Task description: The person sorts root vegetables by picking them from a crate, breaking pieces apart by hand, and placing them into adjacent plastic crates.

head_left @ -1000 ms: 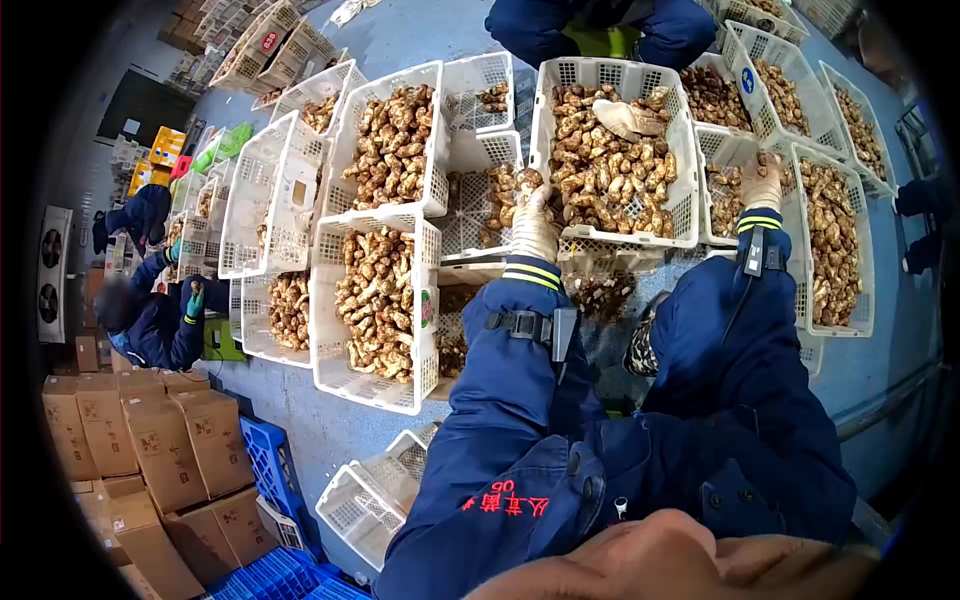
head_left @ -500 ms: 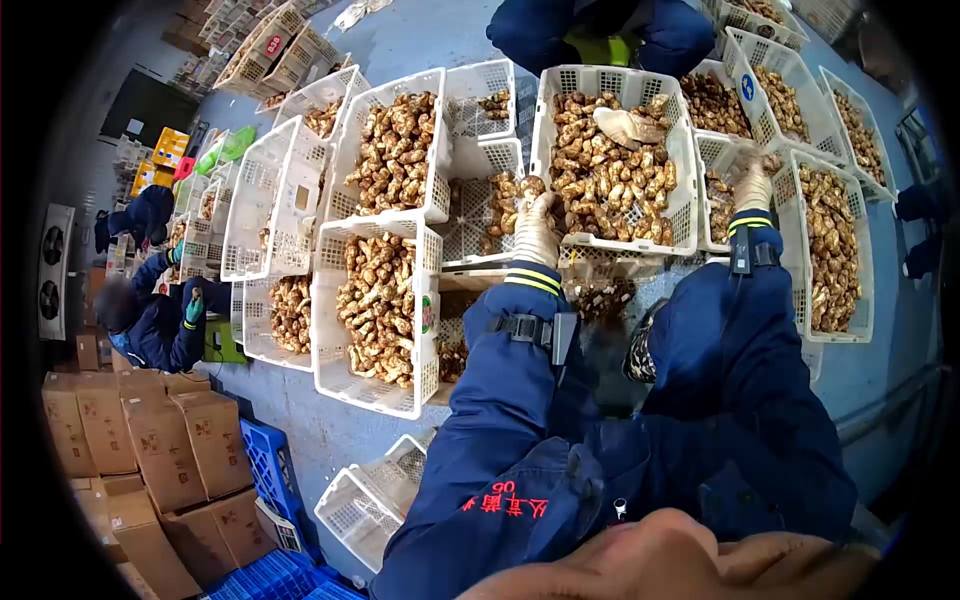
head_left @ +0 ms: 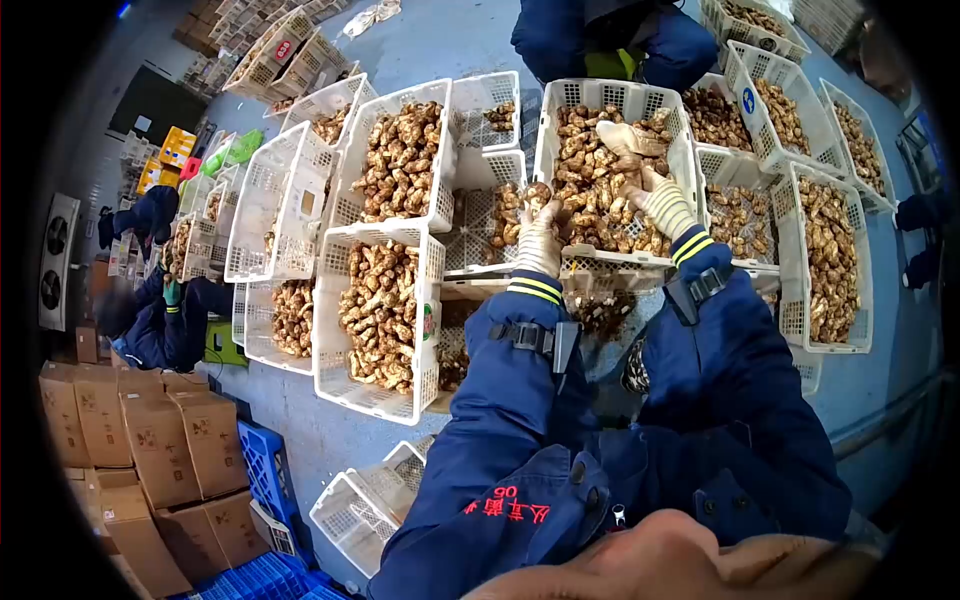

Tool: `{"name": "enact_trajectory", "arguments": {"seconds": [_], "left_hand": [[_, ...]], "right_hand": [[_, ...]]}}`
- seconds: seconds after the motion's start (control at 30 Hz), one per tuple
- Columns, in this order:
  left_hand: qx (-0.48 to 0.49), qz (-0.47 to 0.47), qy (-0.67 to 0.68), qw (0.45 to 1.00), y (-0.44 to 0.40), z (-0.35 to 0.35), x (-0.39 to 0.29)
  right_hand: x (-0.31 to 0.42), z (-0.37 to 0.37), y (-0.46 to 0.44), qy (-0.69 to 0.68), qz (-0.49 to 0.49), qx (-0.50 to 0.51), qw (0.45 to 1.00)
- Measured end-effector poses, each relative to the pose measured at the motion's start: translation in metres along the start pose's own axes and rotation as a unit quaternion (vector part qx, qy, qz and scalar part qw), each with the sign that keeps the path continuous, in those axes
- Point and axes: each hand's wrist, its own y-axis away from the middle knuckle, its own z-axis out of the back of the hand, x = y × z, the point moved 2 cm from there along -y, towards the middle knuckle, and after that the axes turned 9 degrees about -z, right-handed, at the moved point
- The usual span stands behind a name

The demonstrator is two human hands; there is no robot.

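Note:
My left hand (head_left: pixel 540 245), in a pale ribbed glove, is closed on a brown-and-cream mushroom (head_left: pixel 538 194) between two white crates. My right hand (head_left: pixel 664 203), gloved alike, reaches over the near right part of the central white crate (head_left: pixel 686 200). Its fingers are apart and at the mushrooms (head_left: pixel 600 205) heaped there; no held piece shows. A large pale thing (head_left: pixel 622 138) lies on that heap; whether it is a glove or a mushroom I cannot tell. Left of my left hand, a white crate (head_left: pixel 470 268) holds a few mushrooms.
Mushroom-filled crates stand at left (head_left: pixel 428 330) and right (head_left: pixel 855 300). Another person's dark-clothed legs (head_left: pixel 675 45) are across the central crate; a co-worker (head_left: pixel 165 330) sits far left. Cardboard boxes (head_left: pixel 160 440) and blue plastic pallets (head_left: pixel 265 470) are at lower left.
My right hand has moved left from the small crate on the right to the central crate. My left hand stays nearly in place with its mushroom. The view has shifted slightly.

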Motion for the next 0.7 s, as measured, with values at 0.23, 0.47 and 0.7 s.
{"name": "enact_trajectory", "arguments": {"seconds": [0.23, 0.47, 0.7], "left_hand": [[0.035, 0.008, 0.044, 0.998, 0.007, -0.012, -0.009], [0.087, 0.013, 0.084, 0.993, 0.000, -0.005, 0.001], [0.128, 0.014, 0.091, 0.987, -0.003, -0.003, 0.002]], "right_hand": [[0.065, -0.028, 0.036, 0.159, 0.129, 0.080, 0.976], [0.077, -0.036, 0.054, 0.119, 0.156, 0.069, 0.978], [0.074, -0.030, 0.055, 0.127, 0.155, 0.086, 0.976]]}}
